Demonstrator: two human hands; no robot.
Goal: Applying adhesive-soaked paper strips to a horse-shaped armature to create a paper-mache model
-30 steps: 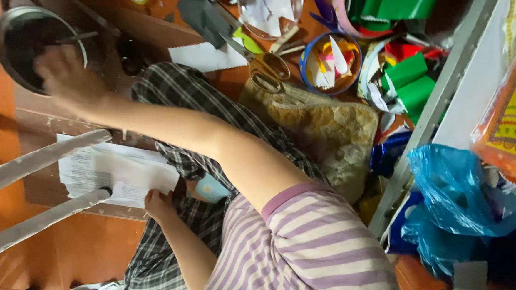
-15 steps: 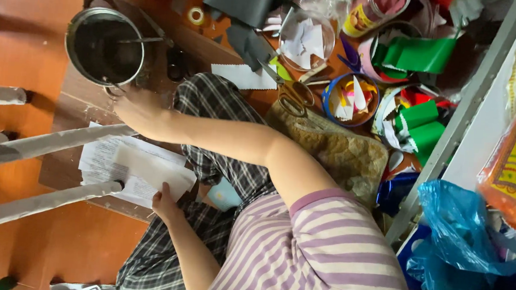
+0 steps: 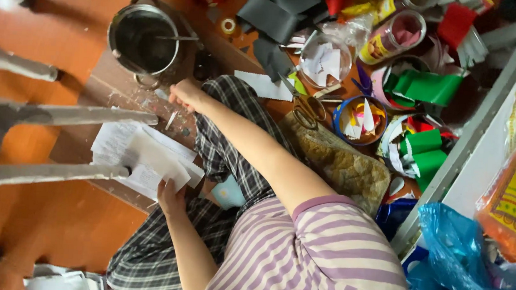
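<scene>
My right hand (image 3: 185, 94) reaches out over a wooden board (image 3: 105, 87) on the floor, just below a metal pot (image 3: 144, 39) with a stick lying across its rim. Its fingers are curled, and I cannot see whether they hold anything. My left hand (image 3: 170, 197) grips the near edge of a stack of white paper sheets (image 3: 142, 156) lying on the board. My plaid trousers (image 3: 228, 143) run between the two arms.
Grey metal chair legs (image 3: 65, 117) cross the left side over the orange floor. Scissors (image 3: 304, 106), a tape roll (image 3: 228, 26), bowls of paper scraps (image 3: 360, 118), a jar (image 3: 393, 37), and green and black paper lie at the top right. A blue plastic bag (image 3: 470, 256) sits on the right.
My right hand has drawn back from the pot's rim to the board beside my knee. The view has shifted, so the pot and chair legs sit further right. My left hand stays on the paper.
</scene>
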